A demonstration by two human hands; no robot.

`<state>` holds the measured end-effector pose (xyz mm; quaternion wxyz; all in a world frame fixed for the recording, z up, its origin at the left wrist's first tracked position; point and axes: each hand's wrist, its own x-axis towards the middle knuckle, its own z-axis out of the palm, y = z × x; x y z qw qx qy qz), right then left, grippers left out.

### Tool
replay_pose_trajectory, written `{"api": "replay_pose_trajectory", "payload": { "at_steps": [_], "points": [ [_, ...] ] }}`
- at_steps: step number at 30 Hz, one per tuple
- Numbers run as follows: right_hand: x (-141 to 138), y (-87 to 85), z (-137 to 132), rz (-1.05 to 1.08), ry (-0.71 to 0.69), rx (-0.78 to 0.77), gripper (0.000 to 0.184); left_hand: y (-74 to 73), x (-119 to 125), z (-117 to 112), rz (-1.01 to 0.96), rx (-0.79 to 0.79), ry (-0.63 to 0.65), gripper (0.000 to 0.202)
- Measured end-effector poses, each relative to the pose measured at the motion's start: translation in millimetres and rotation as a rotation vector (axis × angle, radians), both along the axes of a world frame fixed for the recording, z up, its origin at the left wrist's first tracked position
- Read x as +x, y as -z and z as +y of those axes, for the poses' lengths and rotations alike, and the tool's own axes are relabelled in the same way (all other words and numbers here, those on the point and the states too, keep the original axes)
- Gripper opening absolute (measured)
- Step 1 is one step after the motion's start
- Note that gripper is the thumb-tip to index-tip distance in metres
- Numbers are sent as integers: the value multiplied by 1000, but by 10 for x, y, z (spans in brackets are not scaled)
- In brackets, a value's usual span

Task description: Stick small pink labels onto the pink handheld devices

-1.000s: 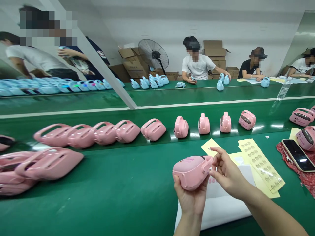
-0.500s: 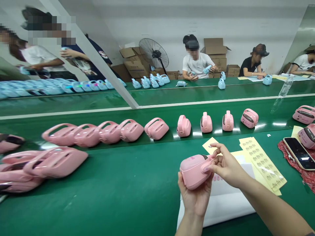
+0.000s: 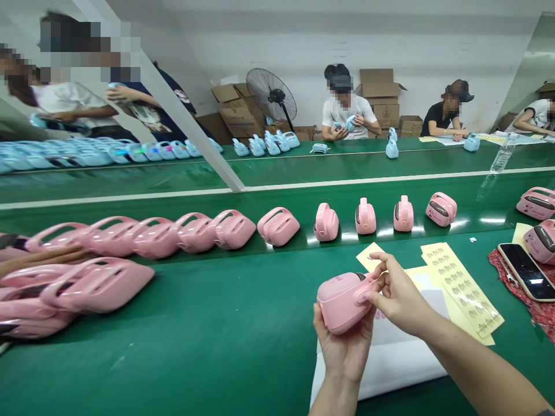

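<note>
My left hand (image 3: pixel 344 349) is wrapped round the underside of a pink rounded plastic device with a carry handle (image 3: pixel 340 306), holding it tilted above the white paper (image 3: pixel 403 361). At the handle's near end, my right hand (image 3: pixel 394 294) pinches with thumb and forefinger, its other fingers bent above. Small purple marks show on the device's top and handle; whether a sticker lies under the fingertips is hidden. Beside my right wrist lies a yellow sticker sheet (image 3: pixel 462 283) with rows of small labels, and a smaller yellow piece (image 3: pixel 369 254) lies behind the device.
A row of pink devices (image 3: pixel 236 230) runs along the raised strip, and more (image 3: pixel 99 286) overlap at left near a co-worker's arm (image 3: pixel 43 260). A phone (image 3: pixel 526 268) rests on red cloth (image 3: pixel 541 315). Beyond the divider stand blue devices (image 3: pixel 95 153), a bottle (image 3: pixel 503 155) and several co-workers.
A co-worker's arm has come in at the far left, where another pink device now stands in the row. My hands and the held device have hardly moved.
</note>
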<state>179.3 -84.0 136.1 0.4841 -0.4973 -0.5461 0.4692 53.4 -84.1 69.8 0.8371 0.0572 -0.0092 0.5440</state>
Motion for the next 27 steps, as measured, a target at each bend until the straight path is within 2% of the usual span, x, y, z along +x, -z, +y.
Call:
{"api": "replay_pose_trajectory", "payload": {
  "at_steps": [4,7,10,13,18,19,22,24,25,27],
  "points": [
    [-5,-13,1,-100,27,49,57,-10,-4,-5,18,-4,-4,50],
    [-2,-30,2,-184,65,115,56,18,-24,10,6,46,41,53],
    [16,-23,37,-224,64,98,55,60,-44,26,-24,90,105,60],
    [52,57,115,-225,81,54,54,96,-48,21,22,100,152,67],
    [199,253,224,-200,215,-63,43,166,-67,-20,263,36,140,53],
    [247,273,222,-188,192,-122,44,182,-73,-26,301,31,139,51],
    [422,276,152,-89,-40,-366,47,203,-55,-30,402,-4,140,55],
    [565,243,56,-39,-94,-431,52,178,0,-23,541,-20,107,61],
    [646,220,-1,-39,-54,-415,55,153,38,-18,643,-17,87,63],
    [835,164,-118,-97,117,-299,58,93,116,-6,859,-6,53,63]
  ]
}}
